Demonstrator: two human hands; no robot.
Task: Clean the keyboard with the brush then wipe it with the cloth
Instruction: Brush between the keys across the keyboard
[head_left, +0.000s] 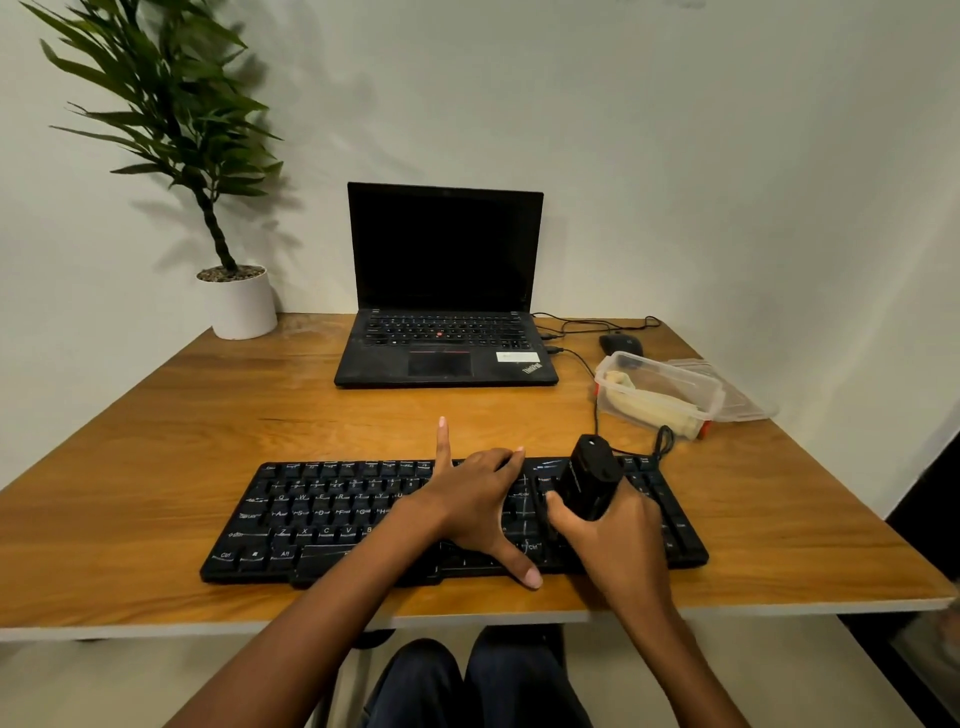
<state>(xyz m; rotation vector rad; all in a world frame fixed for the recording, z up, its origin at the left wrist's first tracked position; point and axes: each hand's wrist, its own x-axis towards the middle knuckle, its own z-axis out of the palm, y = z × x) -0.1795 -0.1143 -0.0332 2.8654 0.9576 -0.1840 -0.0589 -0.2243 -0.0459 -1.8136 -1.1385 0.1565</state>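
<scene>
Black plastic makes up the long, flat keyboard (322, 514), which is laid across the near part of the tabletop (208, 415), close to its front edge, its pale key legends streaked by motion blur. The left hand (478, 499) is rested on the middle of the keys with its fingers (442, 441) spread wide and straight, the forefinger pointing past the far edge and the thumb stretched toward the near edge. A chunky, matt black brush (592, 478) is gripped by the right hand (618, 540), whose fingers are curled round its body. It is held tilted over the right end of the keyboard, rounded butt uppermost; its bristles are hidden by the hand.

A thin black cable (596, 410) is run from the far right corner of the keyboard toward the laptop (447, 291), which is stood open at the back with a dark screen and a dusty palm rest. To the right, a clear rectangular plastic container (660, 389) is seen, with its lid (743, 400) laid just beside it. What is probably the cloth (654, 405), a cream folded roll, is kept inside. A black mouse (621, 343) is set behind the container.

The tabletop is made of warm, glossy wood with a streaked grain and a pale edge band. At its far left corner a smooth white pot (241, 306), topped with gravel, is stood, holding a plant (171, 104) with long, narrow leaves. Plain off-white walls are met behind.
</scene>
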